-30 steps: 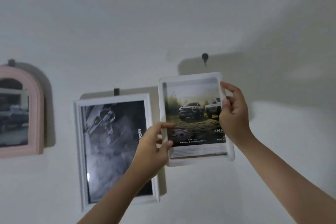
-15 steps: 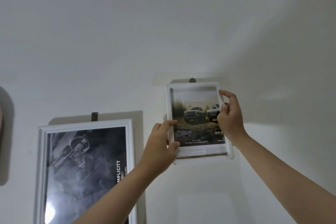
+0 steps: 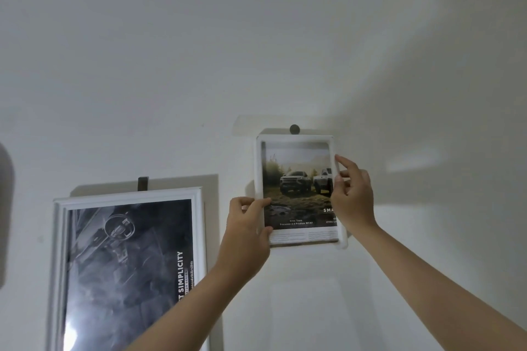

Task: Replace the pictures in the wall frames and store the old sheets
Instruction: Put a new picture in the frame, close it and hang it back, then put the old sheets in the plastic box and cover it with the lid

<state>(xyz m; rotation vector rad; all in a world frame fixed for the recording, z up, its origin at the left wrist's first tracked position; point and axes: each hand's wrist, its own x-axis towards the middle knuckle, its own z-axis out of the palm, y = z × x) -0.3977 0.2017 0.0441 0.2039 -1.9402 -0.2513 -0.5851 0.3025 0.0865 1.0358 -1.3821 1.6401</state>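
Plain white wall [image 3: 256, 37]: background surface. Large white moulded frame with dark grey poster [image 3: 128, 273]: hangs lower left from dark hook [image 3: 143, 183]. Small white rounded-corner frame with off-road vehicle picture [image 3: 296, 188]: flat against wall, top edge just below round dark peg [image 3: 294, 129]. Left hand [image 3: 246, 232]: fingers curled round small frame's left edge. Right hand [image 3: 353, 194]: pinches right edge, index finger raised.
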